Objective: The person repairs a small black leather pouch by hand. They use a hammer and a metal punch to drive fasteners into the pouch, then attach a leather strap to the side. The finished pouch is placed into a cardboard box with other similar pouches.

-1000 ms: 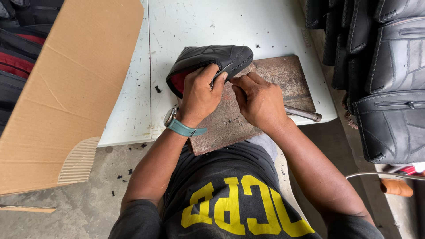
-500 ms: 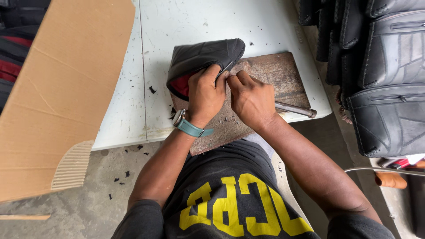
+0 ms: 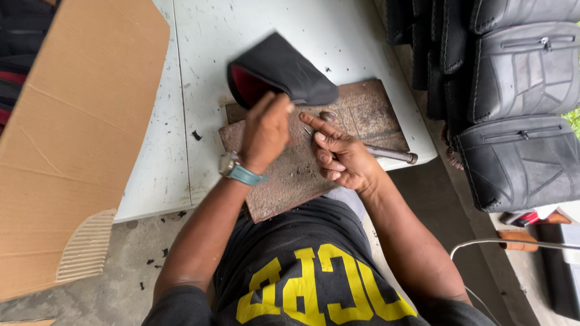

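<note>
Two hands work over a rusty metal plate [image 3: 290,175] on the white desk [image 3: 199,72]. At left lies a cardboard sheet [image 3: 72,139]. The left hand [image 3: 266,130] has its fingers closed on the lower edge of a black leather pouch [image 3: 281,72] with red lining, lifted and tilted. The pouch lies up and left of the right hand [image 3: 341,160], whose fingers are loosely spread, holding nothing, beside a metal punch [image 3: 386,153] whose long axis runs rightward.

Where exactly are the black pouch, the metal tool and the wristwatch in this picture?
Black pouch [image 3: 290,69]: head view, on its dark outer flap.
Metal tool [image 3: 389,154]: head view, on the shaft lying over the rusty plate's edge.
Wristwatch [image 3: 228,163]: head view, on the watch face at the left wrist.
</note>
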A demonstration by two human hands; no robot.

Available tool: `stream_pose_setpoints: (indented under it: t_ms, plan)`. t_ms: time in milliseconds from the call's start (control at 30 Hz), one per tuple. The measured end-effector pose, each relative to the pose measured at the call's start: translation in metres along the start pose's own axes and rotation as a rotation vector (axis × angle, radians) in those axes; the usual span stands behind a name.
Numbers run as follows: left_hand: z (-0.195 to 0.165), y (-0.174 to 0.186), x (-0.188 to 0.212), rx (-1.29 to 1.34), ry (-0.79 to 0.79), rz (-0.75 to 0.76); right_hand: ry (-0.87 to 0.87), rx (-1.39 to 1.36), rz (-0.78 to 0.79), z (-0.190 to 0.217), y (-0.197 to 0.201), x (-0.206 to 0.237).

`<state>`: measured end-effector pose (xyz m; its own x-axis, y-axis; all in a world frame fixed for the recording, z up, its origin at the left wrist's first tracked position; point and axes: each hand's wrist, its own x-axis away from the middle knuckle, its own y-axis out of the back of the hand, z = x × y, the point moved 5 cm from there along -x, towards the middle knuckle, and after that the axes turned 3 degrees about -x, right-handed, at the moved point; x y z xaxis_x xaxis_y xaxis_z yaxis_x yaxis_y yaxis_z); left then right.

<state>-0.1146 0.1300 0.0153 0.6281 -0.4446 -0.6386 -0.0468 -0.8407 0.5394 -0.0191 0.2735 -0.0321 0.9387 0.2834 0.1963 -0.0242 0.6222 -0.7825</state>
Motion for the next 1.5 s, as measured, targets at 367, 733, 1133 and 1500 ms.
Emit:
stream_pose_setpoints:
  t_ms: [367, 733, 1133, 1500]
  plan:
    - [0.019, 0.017, 0.026, 0.115, 0.43, 0.12, 0.611, 0.685, -0.18, 0.043, -0.005, -0.016]
    - [0.015, 0.032, 0.07, -0.029, 0.299, 0.118, 0.598, 0.866, -0.225, -0.008, 0.002, -0.042]
    - [0.003, 0.049, 0.079, 0.381, 0.349, -0.271, 0.837, 1.123, -0.161, -0.031, -0.058, -0.039]
    - [0.101, 0.159, 0.002, -0.477, 0.632, 0.056, 0.648, 1.357, -0.053, -0.066, -0.053, -0.017]
